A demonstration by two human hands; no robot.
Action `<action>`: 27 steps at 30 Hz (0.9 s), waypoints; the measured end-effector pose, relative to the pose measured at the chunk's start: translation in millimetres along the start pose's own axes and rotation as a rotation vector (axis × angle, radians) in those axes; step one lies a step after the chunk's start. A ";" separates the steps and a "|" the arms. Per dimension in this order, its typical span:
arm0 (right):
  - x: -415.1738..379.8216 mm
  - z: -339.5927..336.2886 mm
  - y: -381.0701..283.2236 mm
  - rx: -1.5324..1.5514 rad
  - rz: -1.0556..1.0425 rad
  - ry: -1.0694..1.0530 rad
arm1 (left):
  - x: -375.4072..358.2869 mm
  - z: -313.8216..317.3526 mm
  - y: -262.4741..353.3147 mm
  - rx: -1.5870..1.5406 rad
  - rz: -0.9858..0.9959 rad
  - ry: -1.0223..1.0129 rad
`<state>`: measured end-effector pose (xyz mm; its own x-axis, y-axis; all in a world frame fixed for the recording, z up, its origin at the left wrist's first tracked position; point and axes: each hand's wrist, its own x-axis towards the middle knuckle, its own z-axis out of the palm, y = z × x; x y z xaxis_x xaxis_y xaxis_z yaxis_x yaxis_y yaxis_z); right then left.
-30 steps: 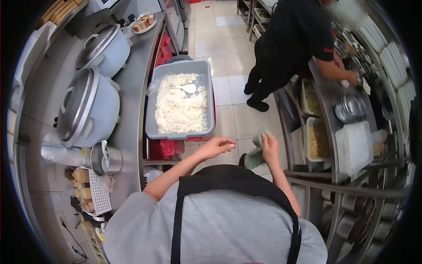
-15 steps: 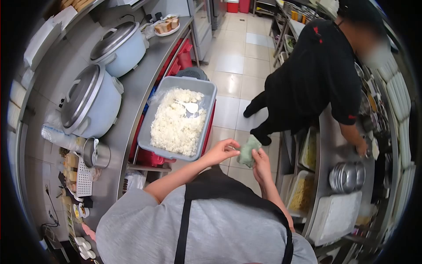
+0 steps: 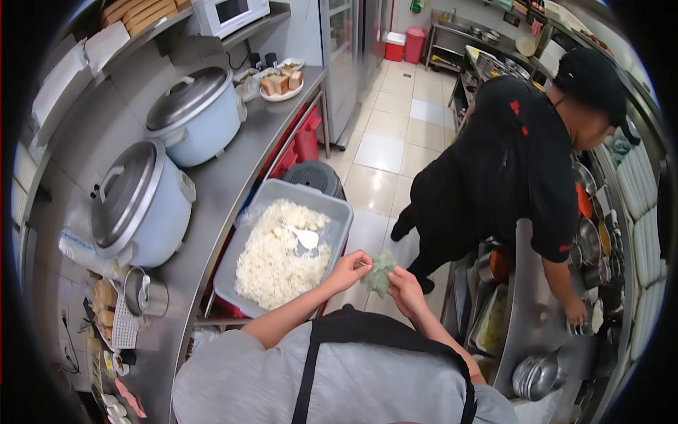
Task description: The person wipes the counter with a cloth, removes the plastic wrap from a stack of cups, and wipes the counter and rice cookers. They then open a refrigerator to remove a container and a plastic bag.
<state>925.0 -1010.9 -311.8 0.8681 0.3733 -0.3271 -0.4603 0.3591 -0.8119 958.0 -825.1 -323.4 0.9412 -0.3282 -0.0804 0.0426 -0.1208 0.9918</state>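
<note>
In front of my apron I hold a crumpled, pale green thin plastic bag (image 3: pixel 380 273) between both hands. My left hand (image 3: pixel 350 271) pinches its left edge with thumb and fingertips. On the other side, my right hand (image 3: pixel 407 290) grips the bag with closed fingers. Just left of my hands is a grey plastic tub (image 3: pixel 342 212) of cooked white rice (image 3: pixel 272 265). A white rice paddle (image 3: pixel 305 238) lies on the rice, its handle end partly buried.
Two large rice cookers (image 3: pixel 194 116) stand on the steel counter (image 3: pixel 212 191) at left, beyond a metal pot (image 3: pixel 152 293). A co-worker in black (image 3: pixel 487 162) leans over the right counter, near stacked metal bowls (image 3: pixel 537 376). Tiled floor (image 3: pixel 378 152) runs between.
My view has tilted up, showing more of the aisle. The green bag looks more spread out, and my left hand now pinches its edge. The co-worker's head has turned further toward the right counter.
</note>
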 end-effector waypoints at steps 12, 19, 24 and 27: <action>95.6 -80.9 -107.3 -0.645 -0.434 0.202 | 114.4 -36.6 24.1 -0.063 -0.082 0.050; 137.3 -122.4 -163.8 -0.747 -0.670 0.294 | 194.7 -2.7 51.7 0.162 -0.063 -0.391; 127.1 -154.0 -155.0 -0.696 -0.509 0.354 | 258.0 -6.0 56.3 0.284 -0.062 -0.377; 120.9 -167.3 -163.4 -0.741 -0.527 0.388 | 286.0 0.4 51.8 0.319 -0.058 -0.415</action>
<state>1136.2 -1167.5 -299.5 0.9902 -0.0347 0.1352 0.1205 -0.2768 -0.9533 1229.2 -925.6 -295.1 0.7257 -0.6481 -0.2310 -0.0745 -0.4078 0.9100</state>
